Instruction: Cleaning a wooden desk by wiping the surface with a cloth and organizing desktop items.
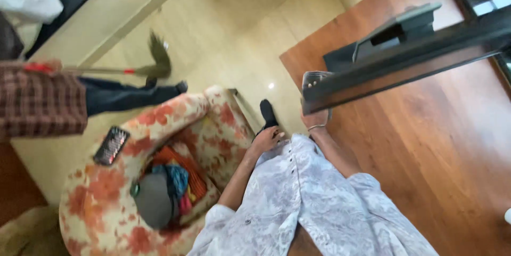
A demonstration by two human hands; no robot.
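Note:
My right hand (313,121), a thin bangle on its wrist, reaches onto the edge of a brown wooden table (426,128). It grips a grey cloth (314,79) that lies on the tabletop. A black flat screen (410,53) on its stand crosses in front and hides the fingers. My left hand (266,139) hangs by my hip against my white patterned shirt, fingers loose and holding nothing. It is close to the arm of a floral armchair (106,202).
The armchair holds bundled clothes, a grey cap (154,200) and a dark remote (111,145) on its arm. Another person in a plaid shirt (37,104) sweeps the pale floor with a broom (157,61) at the left. My dark-socked foot (268,113) rests on the floor.

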